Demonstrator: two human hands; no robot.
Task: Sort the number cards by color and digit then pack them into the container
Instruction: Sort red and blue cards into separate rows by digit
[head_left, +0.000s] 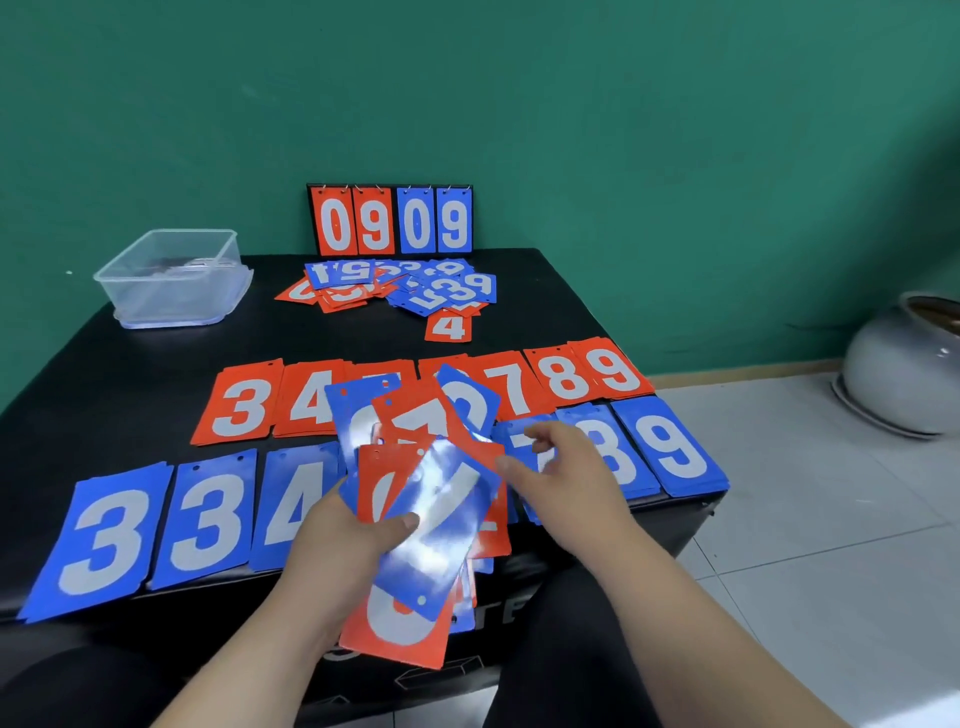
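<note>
Two sorted rows on black tabletop (156, 364): red number cards (566, 374) above, blue number cards (208, 514) below. My left fingers (397, 524) grip mixed red-and-blue fan of cards (441, 499); right fingers (537, 434) loosely spread, empty, over blue row. Unsorted heap (452, 291) waits beyond; clear plastic container (171, 280) far left, packing seemingly unstarted.

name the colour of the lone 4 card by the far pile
Red 4 card, white digit; head view.
</note>
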